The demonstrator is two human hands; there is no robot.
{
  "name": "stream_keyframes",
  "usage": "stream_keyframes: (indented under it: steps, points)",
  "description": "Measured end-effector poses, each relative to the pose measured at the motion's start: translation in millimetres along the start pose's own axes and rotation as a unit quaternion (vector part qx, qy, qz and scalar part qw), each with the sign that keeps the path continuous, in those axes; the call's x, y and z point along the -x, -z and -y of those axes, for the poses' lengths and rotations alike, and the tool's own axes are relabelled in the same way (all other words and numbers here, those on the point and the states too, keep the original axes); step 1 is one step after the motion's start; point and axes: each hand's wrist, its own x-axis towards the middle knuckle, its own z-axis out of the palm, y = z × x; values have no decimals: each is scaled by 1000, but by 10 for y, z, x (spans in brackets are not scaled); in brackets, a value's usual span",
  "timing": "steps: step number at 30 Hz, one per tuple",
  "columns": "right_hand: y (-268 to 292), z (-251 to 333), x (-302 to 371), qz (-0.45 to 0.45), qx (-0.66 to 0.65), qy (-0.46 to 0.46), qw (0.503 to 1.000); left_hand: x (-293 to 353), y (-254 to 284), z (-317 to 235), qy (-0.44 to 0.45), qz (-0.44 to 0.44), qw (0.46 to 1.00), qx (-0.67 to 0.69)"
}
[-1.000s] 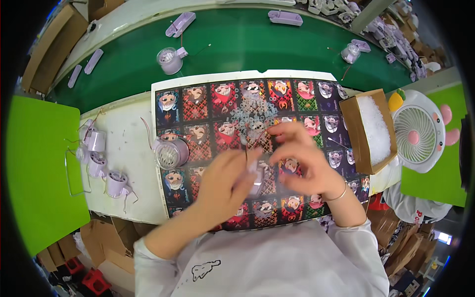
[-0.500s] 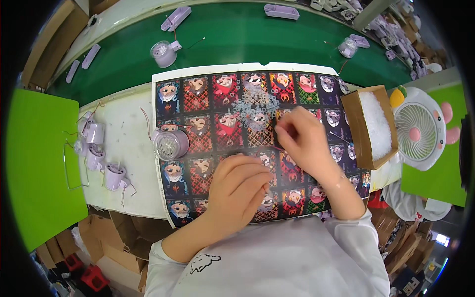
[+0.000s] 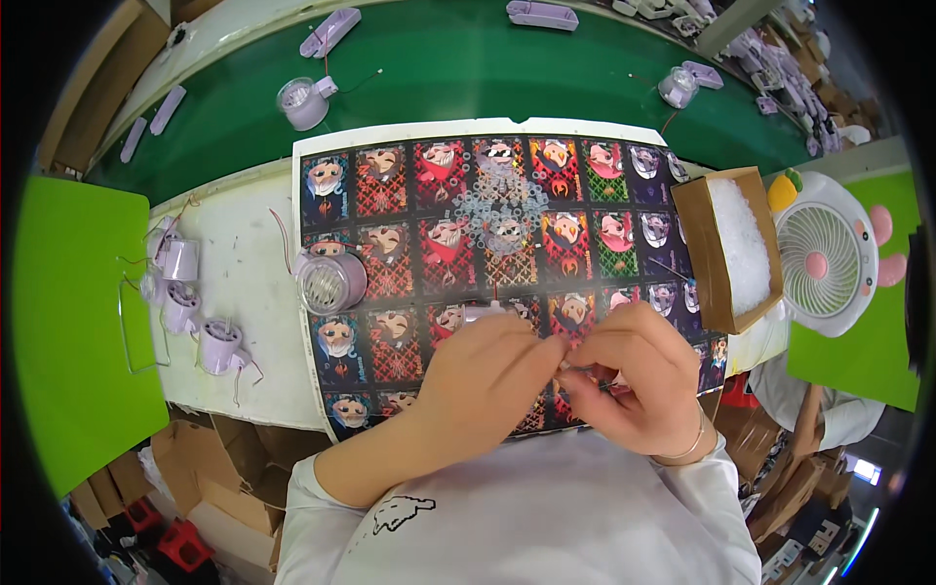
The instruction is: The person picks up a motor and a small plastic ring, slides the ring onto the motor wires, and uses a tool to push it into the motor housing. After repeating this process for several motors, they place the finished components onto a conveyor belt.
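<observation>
Green conveyor belt (image 3: 439, 88) runs across the top, and below it the printed cartoon mat (image 3: 390, 195) covers the bench. Cardboard box (image 3: 726, 249) of white bits sits right of the mat, round lilac housing (image 3: 330, 281) at its left edge. Left hand (image 3: 487, 375) and right hand (image 3: 629, 390) meet over the mat's near edge, fingertips pinched together on a tiny part (image 3: 568, 367) too small to identify.

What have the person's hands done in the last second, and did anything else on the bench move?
The right hand, which had reached up toward the pile of small clear rings, has come back down to meet the left hand; the fingertips now pinch something small together. The round lilac part, cardboard box and fan stayed put.
</observation>
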Motion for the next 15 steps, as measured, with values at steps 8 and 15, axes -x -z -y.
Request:
stream_keyframes:
  steps: [8, 15]
  points:
    - [-42, -88, 19, 26, 12, -48, 998, 24, -54, 72, -124, -43, 985, -112]
    - [-306, -406, 315, -123, -550, -342, 752, 378, -243, 329, 135, 19, 988, -72]
